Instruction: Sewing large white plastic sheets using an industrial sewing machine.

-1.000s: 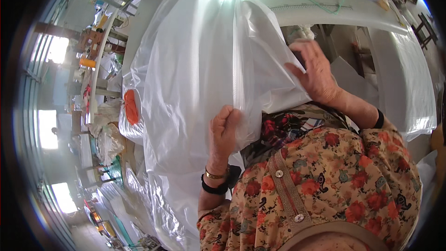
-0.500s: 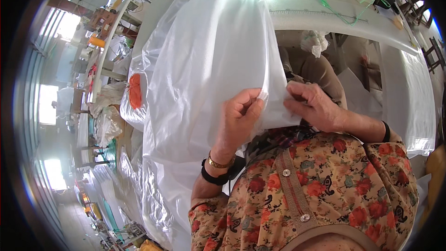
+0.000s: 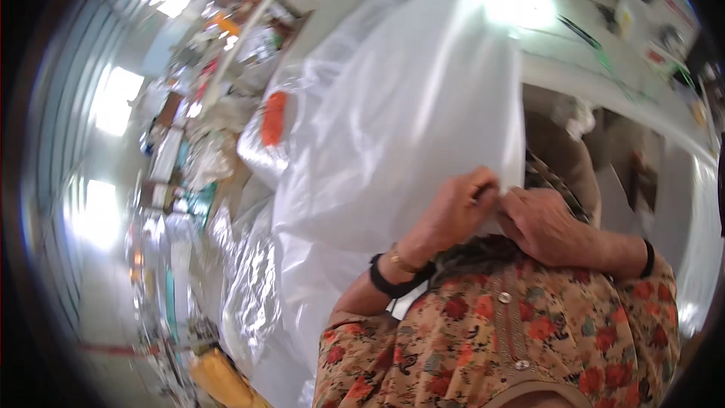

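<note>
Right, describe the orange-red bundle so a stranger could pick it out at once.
Start from the large translucent plastic sheet across the middle. Along its left edge, find the shiny plastic pack. The orange-red bundle there is oblong, its solid colour vivid against pale plastic.

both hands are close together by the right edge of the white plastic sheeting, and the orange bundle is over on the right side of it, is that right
Not quite: the head view shows the orange bundle on the left side of the white plastic sheeting. Both hands are close together by its right edge.
</note>
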Motion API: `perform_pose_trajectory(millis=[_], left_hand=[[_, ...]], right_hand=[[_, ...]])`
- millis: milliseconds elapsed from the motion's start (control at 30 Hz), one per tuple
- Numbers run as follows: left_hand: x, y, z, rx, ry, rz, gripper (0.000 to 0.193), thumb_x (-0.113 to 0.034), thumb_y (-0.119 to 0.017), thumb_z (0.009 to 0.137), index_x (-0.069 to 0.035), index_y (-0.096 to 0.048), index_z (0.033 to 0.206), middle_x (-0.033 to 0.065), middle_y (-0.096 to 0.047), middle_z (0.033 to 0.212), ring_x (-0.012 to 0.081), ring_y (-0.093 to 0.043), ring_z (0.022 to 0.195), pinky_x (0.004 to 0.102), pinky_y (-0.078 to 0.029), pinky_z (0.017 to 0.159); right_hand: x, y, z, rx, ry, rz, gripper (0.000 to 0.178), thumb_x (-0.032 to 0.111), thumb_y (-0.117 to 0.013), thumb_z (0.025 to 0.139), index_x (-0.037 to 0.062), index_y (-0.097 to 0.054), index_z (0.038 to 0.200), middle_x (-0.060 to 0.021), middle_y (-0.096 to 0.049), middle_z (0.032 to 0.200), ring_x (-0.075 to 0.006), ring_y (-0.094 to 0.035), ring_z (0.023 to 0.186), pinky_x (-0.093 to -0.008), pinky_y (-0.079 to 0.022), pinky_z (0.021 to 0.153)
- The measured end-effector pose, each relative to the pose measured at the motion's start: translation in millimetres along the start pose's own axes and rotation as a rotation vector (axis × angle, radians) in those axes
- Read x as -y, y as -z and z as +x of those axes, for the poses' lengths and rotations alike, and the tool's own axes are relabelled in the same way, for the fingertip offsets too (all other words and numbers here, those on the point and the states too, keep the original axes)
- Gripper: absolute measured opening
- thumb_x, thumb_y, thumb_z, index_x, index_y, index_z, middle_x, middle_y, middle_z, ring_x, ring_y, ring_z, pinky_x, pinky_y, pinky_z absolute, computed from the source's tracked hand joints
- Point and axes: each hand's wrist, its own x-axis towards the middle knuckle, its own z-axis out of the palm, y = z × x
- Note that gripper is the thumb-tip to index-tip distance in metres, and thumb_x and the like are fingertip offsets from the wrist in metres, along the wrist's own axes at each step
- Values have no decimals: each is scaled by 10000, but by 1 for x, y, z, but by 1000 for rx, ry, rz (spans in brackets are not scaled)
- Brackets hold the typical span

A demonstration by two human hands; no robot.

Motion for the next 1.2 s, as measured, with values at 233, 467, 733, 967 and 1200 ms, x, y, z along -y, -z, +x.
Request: perform_pose_trajectory(millis=[233,467,733,967,1200], left_hand=[[3,-5,-5,-34,51,-95,210,-173,-554,934,23,-548,857,127,-494,653,151,-409,608,311,-402,575],[14,19,-13,-110,57,147,230,-163,-567,884,-2,-480,745,146,-433,591,195,-412,527,357,-368,523],[-60,84,12,-186,-178,838,54,-63,-541,807,-52,-519,759,148,-544,626,366,-572,618,448,-417,544],[-101,62,19,168,-346,893,52,-36,-563,791,-21,-517,811,146,-565,655,348,-591,598,438,-442,529],[-15,4,1,192,-285,824,63,-27,-561,770,-18,-518,815,146,-580,665,339,-617,600,419,-465,508]], right_hand=[[8,-3,0,38,80,-108,167,71,-603,811,-19,-508,915,-145,-560,754,-326,-581,647,-423,-443,600],[-6,16,21,86,385,-134,200,116,-615,842,-11,-563,988,-129,-606,898,-260,-600,809,-357,-477,734],[-119,-68,75,-415,-433,754,342,147,-550,914,14,-537,1229,-122,-563,1204,-188,-535,1114,-317,-422,961],[-137,-141,110,-92,158,766,353,150,-634,843,91,-611,1190,-130,-572,1271,-190,-544,1137,-341,-461,905],[-136,-96,80,-98,167,427,306,134,-645,824,80,-644,1125,-137,-615,1191,-196,-577,1067,-350,-479,858]])
